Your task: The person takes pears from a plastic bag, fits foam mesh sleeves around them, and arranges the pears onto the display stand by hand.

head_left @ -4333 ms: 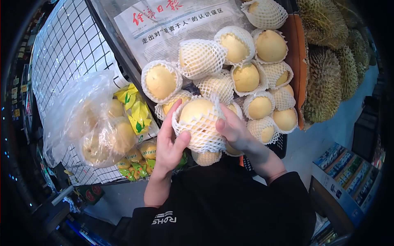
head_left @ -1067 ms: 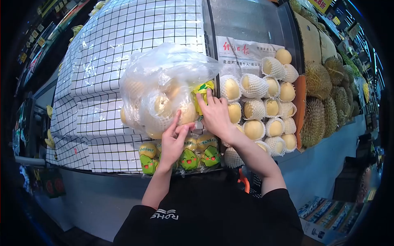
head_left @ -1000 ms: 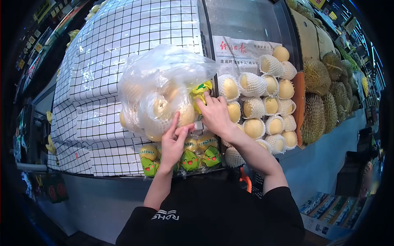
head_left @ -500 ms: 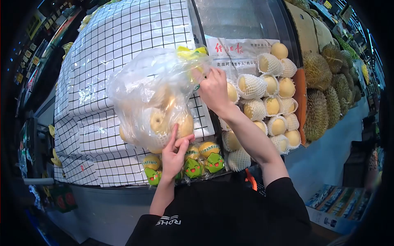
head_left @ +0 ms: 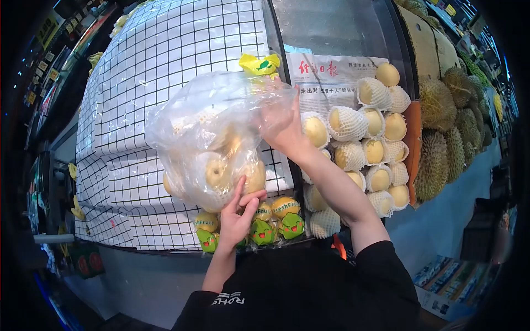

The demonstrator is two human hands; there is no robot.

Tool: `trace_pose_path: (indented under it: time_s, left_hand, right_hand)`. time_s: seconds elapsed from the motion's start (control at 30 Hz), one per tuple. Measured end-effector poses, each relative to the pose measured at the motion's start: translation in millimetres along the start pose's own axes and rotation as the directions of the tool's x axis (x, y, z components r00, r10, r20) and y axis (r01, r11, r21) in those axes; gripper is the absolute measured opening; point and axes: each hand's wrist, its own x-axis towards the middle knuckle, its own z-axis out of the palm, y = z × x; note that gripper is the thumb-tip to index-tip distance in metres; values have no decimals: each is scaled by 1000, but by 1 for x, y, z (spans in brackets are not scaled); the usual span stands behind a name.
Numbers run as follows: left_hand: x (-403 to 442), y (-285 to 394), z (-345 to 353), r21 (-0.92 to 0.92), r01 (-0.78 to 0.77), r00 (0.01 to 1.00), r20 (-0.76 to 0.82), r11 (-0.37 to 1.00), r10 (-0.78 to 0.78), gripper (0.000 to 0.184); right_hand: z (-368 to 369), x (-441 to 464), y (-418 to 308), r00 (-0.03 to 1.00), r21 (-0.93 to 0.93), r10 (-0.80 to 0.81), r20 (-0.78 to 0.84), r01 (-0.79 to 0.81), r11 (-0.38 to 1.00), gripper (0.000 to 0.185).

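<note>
A clear plastic bag [head_left: 190, 124] holding several yellow pears [head_left: 216, 172], some in white foam nets, sits on the checked cloth. My left hand [head_left: 238, 220] rests against the bag's near side, its fingers stretched out and apart, touching a pear through the film. My right hand [head_left: 276, 118] is behind the clear film at the bag's right, near its mouth. Its fingers look extended upward, though the plastic blurs them. A crumpled yellow piece with a green mark [head_left: 259, 64] lies just beyond those fingertips.
Foam-netted pears [head_left: 349, 122] stand in rows on the right, beside a newspaper [head_left: 337, 74]. Packs marked FreshFruit [head_left: 286, 212] line the near edge. Durians [head_left: 433, 160] are piled farther right. Black-lined white cloth [head_left: 121, 132] covers the left side.
My right hand has gone from a closed grip at the bag's edge to behind its film, fingers straightened. The yellow piece now shows fully. My left hand keeps its place on the bag.
</note>
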Motion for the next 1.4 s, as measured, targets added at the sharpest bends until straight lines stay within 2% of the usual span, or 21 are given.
trace_pose_path:
  time_s: [0.2,0.33,0.43,0.5,0.57,0.6,0.67,0.7,0.83,0.9,0.93,1.0,1.07,1.13,1.17,1.2,1.23,1.27,1.3,1.33,1.4]
  left_hand:
    - [-3,14,-3,135,5,999,34,991,-10,62]
    - [-12,17,-10,195,-78,991,126,978,54,53]
    - [-20,28,-13,218,-133,991,45,967,127,40]
    - [-28,32,-22,85,-196,973,-104,977,204,27]
    - [-30,25,-35,143,-258,941,-186,955,282,21]
    - [-30,21,-39,202,-315,899,-250,927,360,15]
    - [-22,21,-40,218,-293,885,-307,931,350,7]
    - [-19,20,-42,248,-258,903,-282,934,324,6]
    - [-16,25,-40,349,-242,915,-228,905,333,5]
    - [-16,27,-44,396,-252,910,-215,883,356,5]
    - [-16,29,-48,417,-248,896,-243,874,371,5]
    - [-14,35,-57,435,-242,875,-288,867,389,6]
    - [-4,49,-65,519,-376,687,-400,768,607,6]
    - [13,89,-64,638,-631,465,-145,442,873,10]
    - [16,116,-58,651,-697,411,19,300,912,14]
    - [20,140,-51,634,-759,341,187,152,921,18]
    - [27,153,-44,629,-762,343,193,152,919,18]
    - [34,163,-38,562,-811,415,351,165,840,18]
    - [41,168,-36,493,-849,458,504,192,732,19]
    - [49,170,-41,491,-849,460,507,194,729,19]
    - [59,171,-60,682,-584,810,448,441,379,27]
  right_hand:
    - [0,12,3,994,-87,45,102,-36,996,70]
    - [-19,0,4,997,96,35,66,-41,994,67]
    - [-47,-15,8,997,200,79,-17,-74,977,50]
    - [-68,-17,2,990,266,127,-65,-105,958,42]
    - [-89,-11,-7,918,481,278,-284,-114,869,30]
    - [-98,-3,-14,917,484,277,-286,-111,868,30]
    - [-113,14,-31,927,489,138,-348,54,871,27]
    - [-119,23,-45,963,641,185,-198,-16,768,27]
    - [-95,67,-65,998,660,25,-62,22,751,26]
    - [-82,84,-70,981,721,29,190,-160,674,26]
    - [-84,86,-74,982,719,16,190,-150,678,26]
    - [-93,83,-88,869,682,-49,493,-351,642,26]
    - [-108,75,-110,848,642,-106,519,-304,704,29]
    - [-106,63,-129,849,568,-256,463,-63,821,33]
    - [-105,57,-135,848,571,-252,466,-71,818,33]
    - [-104,52,-138,820,594,-351,452,17,804,35]
    - [-103,47,-142,804,603,-396,444,59,795,37]
    - [-103,41,-147,786,613,-440,435,100,784,38]
    - [-102,34,-153,915,659,-395,88,243,712,26]
    - [-91,26,-157,929,648,-360,88,221,729,31]
    - [-82,20,-159,944,639,-319,88,193,745,36]
